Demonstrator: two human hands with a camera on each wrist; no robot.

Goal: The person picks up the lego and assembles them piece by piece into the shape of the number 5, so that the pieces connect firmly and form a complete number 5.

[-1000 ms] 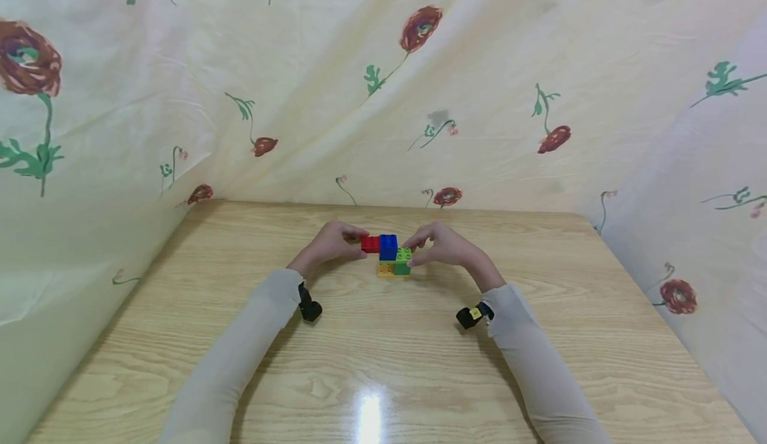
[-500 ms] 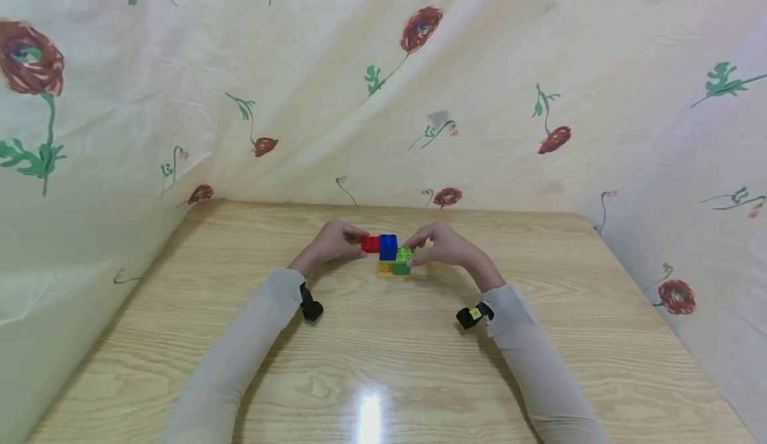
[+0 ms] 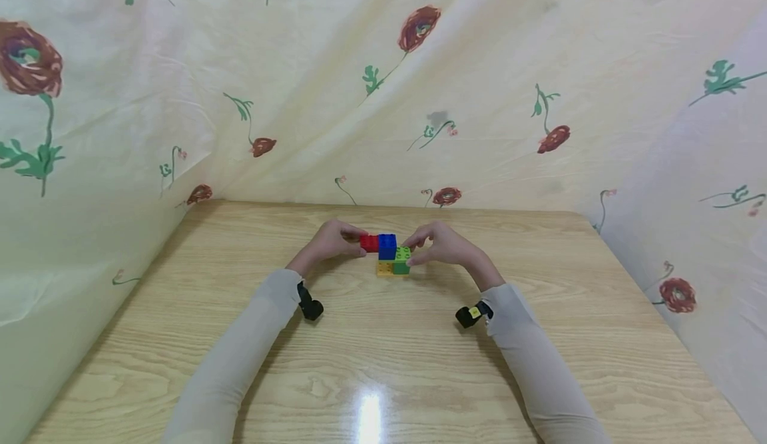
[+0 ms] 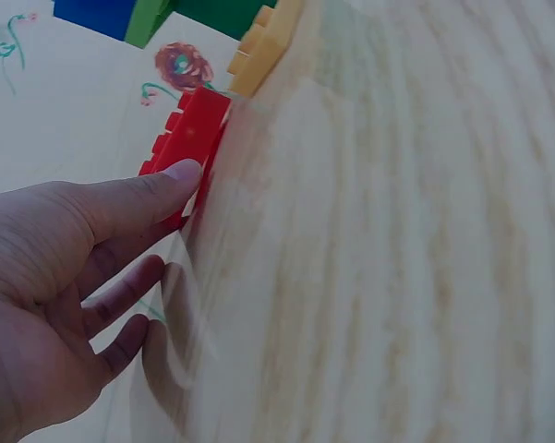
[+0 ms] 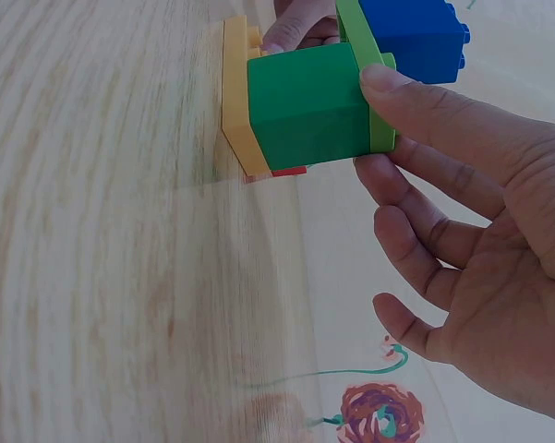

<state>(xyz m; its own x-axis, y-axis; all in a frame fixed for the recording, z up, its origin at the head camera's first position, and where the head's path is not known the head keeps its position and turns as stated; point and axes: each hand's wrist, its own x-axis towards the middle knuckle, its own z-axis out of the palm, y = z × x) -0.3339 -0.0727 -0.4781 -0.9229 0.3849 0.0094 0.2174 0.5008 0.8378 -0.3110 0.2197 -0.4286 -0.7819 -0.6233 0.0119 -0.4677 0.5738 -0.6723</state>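
My left hand [image 3: 328, 240] pinches a red toy brick [image 4: 192, 131] between thumb and fingers, close to the table, its studs facing up. Just to its right stands a small stack of building bricks: a thin yellow-orange brick [image 3: 385, 268] at the bottom, a dark green block [image 5: 309, 106] on it, a flat lime-green brick [image 5: 380, 127] above, and a blue block [image 3: 387, 247] on top at the left. The thumb and forefinger of my right hand [image 3: 442, 244] pinch the lime-green brick's right end. Whether the red brick touches the stack, I cannot tell.
The pale wood-grain table [image 3: 383, 337] carries the stack near its far edge. A cream cloth [image 3: 299, 84] printed with red flowers hangs behind it and along both sides. Black cameras are strapped to both wrists.
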